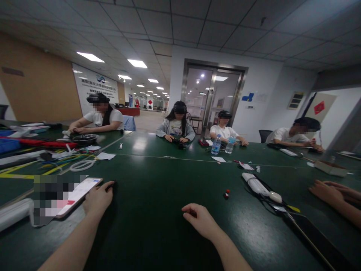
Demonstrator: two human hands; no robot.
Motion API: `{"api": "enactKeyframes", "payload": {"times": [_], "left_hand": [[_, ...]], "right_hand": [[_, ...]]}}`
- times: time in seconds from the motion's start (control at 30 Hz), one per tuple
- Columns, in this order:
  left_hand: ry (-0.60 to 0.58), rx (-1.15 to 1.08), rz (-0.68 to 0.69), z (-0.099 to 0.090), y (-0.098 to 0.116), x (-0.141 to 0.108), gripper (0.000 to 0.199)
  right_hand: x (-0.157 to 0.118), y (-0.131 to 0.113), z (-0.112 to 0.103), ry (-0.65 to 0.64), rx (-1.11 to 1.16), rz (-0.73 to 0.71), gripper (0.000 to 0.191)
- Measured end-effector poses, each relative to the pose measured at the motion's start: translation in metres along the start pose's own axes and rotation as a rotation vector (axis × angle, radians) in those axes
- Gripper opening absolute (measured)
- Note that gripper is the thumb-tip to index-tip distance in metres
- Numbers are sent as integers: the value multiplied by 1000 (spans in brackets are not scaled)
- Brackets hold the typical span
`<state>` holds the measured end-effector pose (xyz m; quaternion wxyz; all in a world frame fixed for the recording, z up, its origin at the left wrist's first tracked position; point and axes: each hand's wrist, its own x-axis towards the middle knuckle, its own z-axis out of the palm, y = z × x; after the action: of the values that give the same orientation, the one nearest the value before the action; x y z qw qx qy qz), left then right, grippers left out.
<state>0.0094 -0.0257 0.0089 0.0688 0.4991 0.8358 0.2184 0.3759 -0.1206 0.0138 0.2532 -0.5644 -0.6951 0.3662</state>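
My left hand (99,198) rests on the green table beside a phone (89,184) with a lit screen. Its fingers are drawn together, and a small dark thing, too small to name, shows at the fingertips. Farther right, my right hand (199,218) lies on the tabletop with fingers loosely bent and the thumb apart from them; I see nothing in it. Beyond that hand, to its upper right, sits a small red and white object (226,194).
White power strip (255,184) and cables lie to the right, near another person's hands (328,192). Water bottles (216,145) stand at the far side, where several people sit. A coiled white cable (82,165), wires and a black bowl (84,139) occupy the left.
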Motion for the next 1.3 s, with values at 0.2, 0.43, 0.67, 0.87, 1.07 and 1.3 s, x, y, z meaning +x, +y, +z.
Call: {"api": "enactKeyframes", "payload": {"times": [0.2, 0.43, 0.67, 0.87, 1.07, 1.3], "left_hand": [[3, 4, -4, 1, 0, -1, 46], [3, 8, 2, 1, 1, -1, 45], [10, -2, 8, 2, 1, -2, 44], [21, -4, 10, 2, 1, -1, 45], [14, 2, 15, 3, 1, 0, 43], [15, 14, 3, 4, 1, 1, 45]], "right_hand": [[1, 1, 1, 10, -1, -38, 26], [3, 4, 3, 8, -6, -24, 25], [1, 1, 1, -3, 5, -19, 25], [-3, -3, -1, -14, 12, -5, 25], [-1, 0, 0, -19, 24, -11, 26], [1, 0, 1, -19, 19, -4, 25]]}}
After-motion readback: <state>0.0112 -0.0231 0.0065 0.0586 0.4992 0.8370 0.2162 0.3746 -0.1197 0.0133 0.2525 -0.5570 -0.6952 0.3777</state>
